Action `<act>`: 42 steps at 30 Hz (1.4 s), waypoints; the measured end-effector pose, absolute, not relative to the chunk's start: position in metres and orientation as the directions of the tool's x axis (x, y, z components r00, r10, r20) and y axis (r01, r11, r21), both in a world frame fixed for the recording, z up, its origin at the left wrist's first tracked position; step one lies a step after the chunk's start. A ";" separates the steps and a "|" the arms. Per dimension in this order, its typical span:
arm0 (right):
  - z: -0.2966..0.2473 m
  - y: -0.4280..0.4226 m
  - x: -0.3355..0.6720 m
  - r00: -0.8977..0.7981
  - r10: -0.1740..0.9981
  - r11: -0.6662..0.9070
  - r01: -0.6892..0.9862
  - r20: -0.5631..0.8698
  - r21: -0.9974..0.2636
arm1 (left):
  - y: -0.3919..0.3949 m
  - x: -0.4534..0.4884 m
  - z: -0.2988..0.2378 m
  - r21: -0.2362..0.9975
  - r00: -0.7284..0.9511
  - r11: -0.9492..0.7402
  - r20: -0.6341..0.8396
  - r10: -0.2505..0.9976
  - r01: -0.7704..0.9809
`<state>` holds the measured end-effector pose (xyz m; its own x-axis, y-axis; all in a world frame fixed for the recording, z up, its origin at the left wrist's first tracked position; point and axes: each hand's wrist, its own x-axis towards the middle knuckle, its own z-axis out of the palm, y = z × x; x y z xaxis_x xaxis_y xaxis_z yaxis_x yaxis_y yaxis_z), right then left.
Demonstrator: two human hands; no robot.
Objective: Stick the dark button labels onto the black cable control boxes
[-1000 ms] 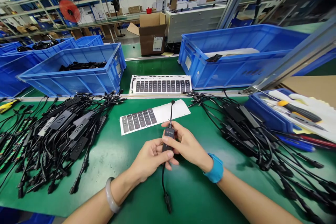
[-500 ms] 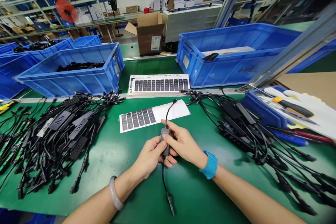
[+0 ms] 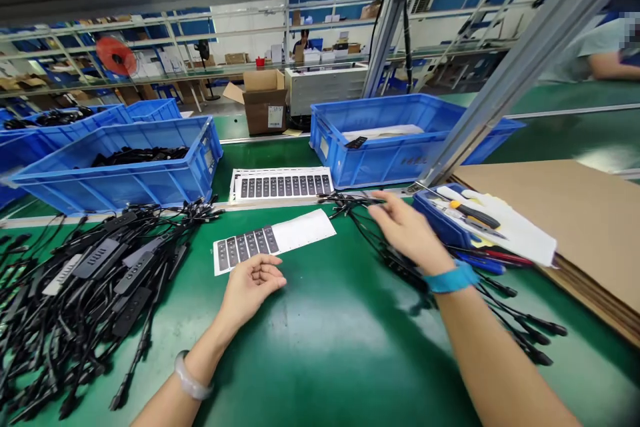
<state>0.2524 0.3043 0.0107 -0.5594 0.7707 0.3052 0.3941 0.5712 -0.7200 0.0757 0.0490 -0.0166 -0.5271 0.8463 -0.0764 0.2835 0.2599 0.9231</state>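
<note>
Loosely curled, with thumb and fingers apart, my left hand (image 3: 255, 285) holds nothing. It hovers at the lower edge of a white label sheet (image 3: 305, 230), whose left half bears several dark labels (image 3: 249, 245). My right hand (image 3: 407, 230) reaches over the right-hand pile of black cabled controllers (image 3: 400, 265). Its thumb and forefinger are stretched apart and slightly blurred, and I see nothing between them. The hand and wrist hide part of that pile. On the left lies a larger heap of cabled controllers (image 3: 135, 273), some with grey faces.
Behind the near sheet lies another label sheet (image 3: 285, 185). Blue bins stand at the back left (image 3: 115, 180) and back right (image 3: 385, 167). A tool tray (image 3: 435, 217), cardboard sheets (image 3: 560, 207) and a slanted metal post (image 3: 500, 80) are on the right. A person's arm (image 3: 613, 67) shows beyond.
Both hands held a small cabled controller before; now they are apart. My right hand has moved right to the pile, my left hand leftward towards the label sheet. The view has shifted.
</note>
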 end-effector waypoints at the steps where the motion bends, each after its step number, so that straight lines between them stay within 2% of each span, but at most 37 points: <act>1: 0.013 0.314 0.262 -0.514 0.786 0.587 0.444 0.345 -0.677 | 0.047 0.071 -0.014 0.863 -0.539 0.301 -0.039 0.841 0.406; 4: 0.012 0.321 0.272 -0.422 0.761 0.649 0.491 0.494 -0.581 | 0.043 0.062 -0.009 0.640 -0.577 0.406 0.072 0.814 0.652; 6: 0.005 0.310 0.257 -0.520 0.672 0.737 0.401 0.527 -0.544 | 0.041 0.061 -0.008 0.525 -0.595 0.466 0.101 0.797 0.713; 9: -0.012 0.279 0.211 -0.762 0.482 0.796 0.173 0.433 -0.580 | 0.041 0.063 -0.014 0.379 -0.594 0.525 0.084 0.800 0.762; 12: -0.030 0.253 0.155 -0.868 0.351 0.792 0.074 0.353 -0.606 | 0.043 0.067 -0.020 0.292 -0.574 0.538 0.049 0.817 0.791; 18: -0.047 0.235 0.098 -0.876 0.322 0.748 0.003 0.359 -0.663 | 0.043 0.070 -0.021 0.194 -0.564 0.554 -0.001 0.826 0.810; 21: -0.039 0.233 0.109 -0.844 0.349 0.695 -0.059 0.407 -0.717 | 0.042 0.071 -0.019 0.159 -0.572 0.567 -0.021 0.820 0.808; 23: -0.032 0.234 0.126 -0.803 0.410 0.642 -0.084 0.433 -0.762 | 0.041 0.069 -0.012 0.141 -0.573 0.571 -0.036 0.819 0.808; 26: -0.025 0.236 0.157 -0.693 0.622 0.449 -0.066 0.364 -0.891 | 0.031 0.055 0.009 0.100 -0.640 0.639 -0.029 0.768 0.763; 28: -0.024 0.236 0.175 -0.636 0.725 0.310 -0.044 0.266 -0.950 | 0.014 0.040 0.029 0.045 -0.752 0.750 0.031 0.659 0.659; 31: -0.028 0.235 0.192 -0.600 0.781 0.206 -0.010 0.171 -0.978 | -0.026 0.013 0.053 -0.019 -0.886 0.900 0.166 0.433 0.436; 34: -0.032 0.232 0.197 -0.602 0.788 0.158 0.002 0.125 -0.987 | -0.066 -0.004 0.059 -0.017 -0.933 0.952 0.195 0.303 0.306; 37: -0.035 0.229 0.195 -0.636 0.760 0.159 -0.023 0.137 -0.987 | -0.086 -0.010 0.056 0.063 -0.931 0.945 0.204 0.304 0.322; 39: -0.036 0.226 0.195 -0.664 0.728 0.182 -0.049 0.168 -0.982 | -0.085 -0.011 0.055 0.170 -0.919 0.919 0.242 0.313 0.357; 42: -0.037 0.222 0.195 -0.691 0.693 0.200 -0.088 0.204 -0.976 | -0.064 -0.013 0.055 0.401 -0.899 0.809 0.278 0.338 0.429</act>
<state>0.1949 0.2218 -0.0369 -0.6914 0.6930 0.2042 -0.0878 0.1999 -0.9759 -0.0129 -0.0635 0.0553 -0.8990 0.3383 0.2782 0.4288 0.8094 0.4013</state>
